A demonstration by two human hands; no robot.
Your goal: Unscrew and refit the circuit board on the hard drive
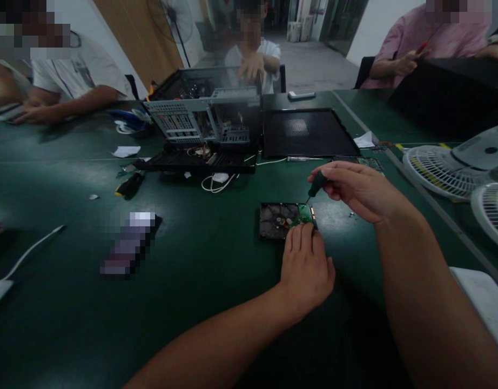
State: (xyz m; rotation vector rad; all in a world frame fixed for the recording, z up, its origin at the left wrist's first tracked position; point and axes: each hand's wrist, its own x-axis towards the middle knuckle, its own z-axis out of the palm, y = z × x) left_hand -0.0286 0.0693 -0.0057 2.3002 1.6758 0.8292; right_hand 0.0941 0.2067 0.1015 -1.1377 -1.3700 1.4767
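Observation:
A hard drive lies flat on the green table, its green circuit board facing up. My left hand rests on the drive's near right edge, fingers closed together and pressing it down. My right hand grips a green-handled screwdriver, held tilted, with its tip on the drive's top right corner.
An open computer case and a black side panel lie further back. White cables trail in front of the case. White fans sit at the right. Three other people work at the table's far side.

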